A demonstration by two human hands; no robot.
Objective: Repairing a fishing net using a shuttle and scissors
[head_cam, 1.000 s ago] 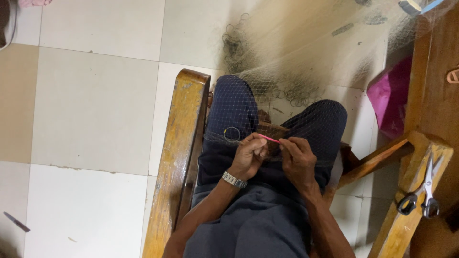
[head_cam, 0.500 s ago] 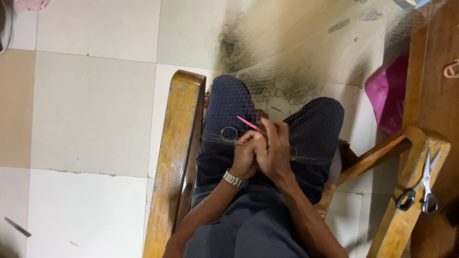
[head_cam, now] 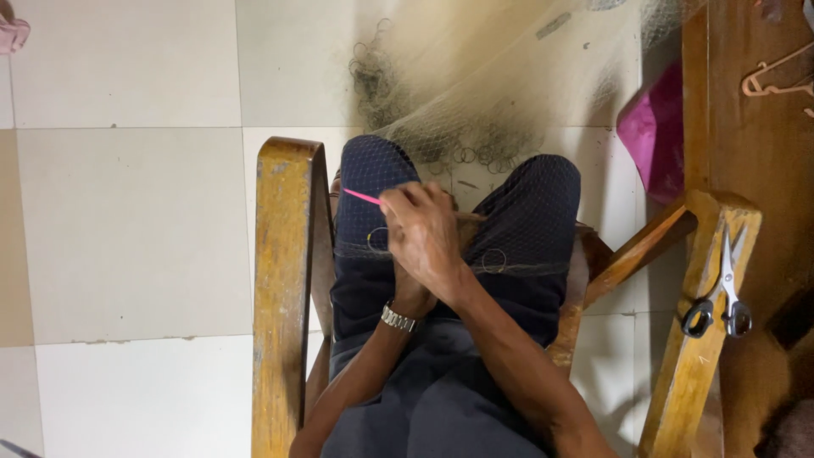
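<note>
I sit on a wooden chair with a fine pale fishing net (head_cam: 509, 76) draped over both knees and spreading onto the floor ahead. My right hand (head_cam: 424, 233) lies over my left knee, shut on a thin pink netting needle (head_cam: 360, 196) that sticks out to the left. My left hand (head_cam: 413, 297), with a metal watch at the wrist, is tucked under the right one, and its fingers are hidden. Small metal rings (head_cam: 494, 259) hang along the net's edge across my thighs.
The chair's left armrest (head_cam: 284, 280) runs beside my leg. On the right armrest (head_cam: 704, 356) rest scissors (head_cam: 721, 297). A pink bag (head_cam: 653, 136) sits by dark wooden furniture (head_cam: 763, 170) bearing a clothes hanger (head_cam: 776, 76). Pale tiled floor (head_cam: 127, 229) lies to the left.
My right hand has crossed leftward over my left hand, carrying the pink needle from between the knees to above the left knee. The left hand is now covered.
</note>
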